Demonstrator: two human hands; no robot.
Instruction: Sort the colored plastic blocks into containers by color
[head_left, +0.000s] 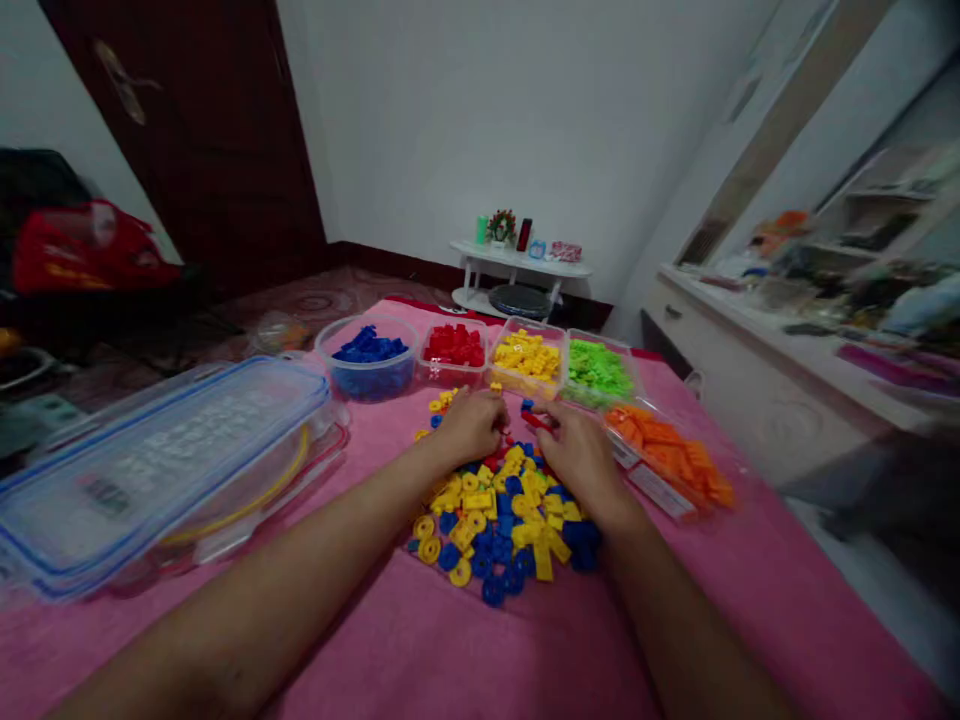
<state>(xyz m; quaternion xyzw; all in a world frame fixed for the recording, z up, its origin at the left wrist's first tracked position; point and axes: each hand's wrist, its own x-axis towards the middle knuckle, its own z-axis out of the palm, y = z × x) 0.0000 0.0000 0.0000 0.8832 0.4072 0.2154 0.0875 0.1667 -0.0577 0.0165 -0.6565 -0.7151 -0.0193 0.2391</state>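
**Red piece [538,422] pinched at the block pile's [499,515] far side**

The right hand [579,447] clamps the piece at the pile's one o'clock; it should be light, stiff, slightly slick, best taken by its edges. The left hand [472,427] curls at eleven o'clock, its hold hidden. Farther out on the tabletop [360,640]: blue tub [373,383] at eleven, orange box [661,490] at two.

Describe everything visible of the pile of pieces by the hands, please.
The pile of small pieces looks plastic and loose, mostly yellow and blue, some red; some are rings, others blocks. A faint clear edge shows at its near side, above the pink cloth. The left hand and right hand are at its far part; contact is unclear.
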